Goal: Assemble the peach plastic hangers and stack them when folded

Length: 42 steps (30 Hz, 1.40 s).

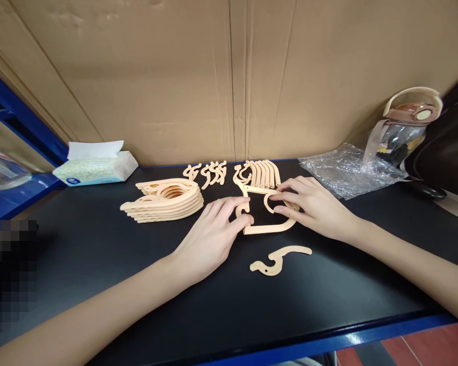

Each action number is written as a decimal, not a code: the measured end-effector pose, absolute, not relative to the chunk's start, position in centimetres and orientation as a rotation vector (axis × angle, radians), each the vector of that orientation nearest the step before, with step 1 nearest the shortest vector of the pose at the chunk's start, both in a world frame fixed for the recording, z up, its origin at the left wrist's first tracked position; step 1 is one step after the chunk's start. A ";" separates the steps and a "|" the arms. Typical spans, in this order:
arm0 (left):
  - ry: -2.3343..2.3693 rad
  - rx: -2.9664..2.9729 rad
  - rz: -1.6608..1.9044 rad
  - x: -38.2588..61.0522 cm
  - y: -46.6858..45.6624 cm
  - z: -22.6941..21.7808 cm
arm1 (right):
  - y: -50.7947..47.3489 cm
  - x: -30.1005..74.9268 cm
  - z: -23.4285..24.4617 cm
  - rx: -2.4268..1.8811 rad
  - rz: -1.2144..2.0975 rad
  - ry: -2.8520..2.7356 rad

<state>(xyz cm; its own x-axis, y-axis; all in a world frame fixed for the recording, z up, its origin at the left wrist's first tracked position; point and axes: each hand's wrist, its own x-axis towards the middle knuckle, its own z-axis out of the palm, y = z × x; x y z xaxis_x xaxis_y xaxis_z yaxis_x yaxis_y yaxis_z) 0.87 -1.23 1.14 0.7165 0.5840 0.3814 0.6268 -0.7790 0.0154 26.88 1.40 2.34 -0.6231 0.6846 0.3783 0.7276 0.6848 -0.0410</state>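
My left hand (216, 226) pinches a beige plastic hanger piece (241, 209) between thumb and fingers. My right hand (315, 206) has its fingers bent over the curved inner end of a beige hanger arm (275, 228), partly hiding it. Another straight arm piece (257, 189) lies across the top, between both hands. In front of them a loose beige hook piece (275, 265) rests flat on the table. Left of my left hand stands a neat stack of folded beige hangers (168, 203).
Behind the hands lie a row of hanger arms (265, 174) and a small group of hooks (213, 174) on the black table (156, 315). A tissue pack (95, 165) is at back left. Crumpled clear plastic (347, 170) and a drinking bottle (404, 132) are at right.
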 end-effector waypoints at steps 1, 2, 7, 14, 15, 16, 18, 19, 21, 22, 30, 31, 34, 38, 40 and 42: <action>-1.014 -2.798 -0.568 0.9 -1.3 1.1 | 1.4 26.9 2.3 -1.119 -0.177 -2.521; -1.034 -2.794 -0.574 0.9 -1.4 1.1 | 1.4 26.9 2.3 -1.130 -0.188 -2.510; -1.079 -2.839 -0.568 0.9 -1.4 1.2 | 1.4 26.9 2.4 -1.188 -0.200 -2.477; -1.124 -2.935 -0.602 1.0 -1.4 1.6 | 1.5 27.0 2.4 -1.241 -0.184 -2.469; -1.126 -2.947 -0.608 1.0 -1.5 1.6 | 1.5 27.0 2.4 -1.243 -0.183 -2.466; -1.129 -2.962 -0.614 1.0 -1.5 1.6 | 1.5 27.0 2.4 -1.243 -0.184 -2.465; -1.134 -2.988 -0.628 1.0 -1.5 1.6 | 1.5 27.0 2.4 -1.241 -0.190 -2.471; -1.135 -2.996 -0.634 1.0 -1.6 1.6 | 1.5 27.1 2.4 -1.240 -0.194 -2.477; -1.129 -3.004 -0.644 1.1 -1.6 1.6 | 1.6 27.1 2.4 -1.243 -0.204 -2.488; -1.125 -3.006 -0.644 1.2 -1.7 1.6 | 1.6 27.1 2.4 -1.248 -0.209 -2.490; -1.149 -3.030 -0.583 1.3 -1.8 1.6 | 1.6 27.2 2.4 -1.261 -0.223 -2.483; -1.145 -3.034 -0.574 1.3 -1.7 1.6 | 1.6 27.1 2.4 -1.261 -0.221 -2.483; -1.128 -3.041 -0.560 1.2 -1.6 1.6 | 1.5 27.1 2.4 -1.269 -0.206 -2.488; -1.105 -3.025 -0.538 1.2 -1.5 1.5 | 1.5 27.1 2.4 -1.264 -0.193 -2.493; -1.083 -3.016 -0.524 1.3 -1.5 1.5 | 1.5 27.1 2.4 -1.248 -0.180 -2.494; -1.061 -3.012 -0.517 1.2 -1.5 1.5 | 1.5 27.0 2.4 -1.233 -0.169 -2.493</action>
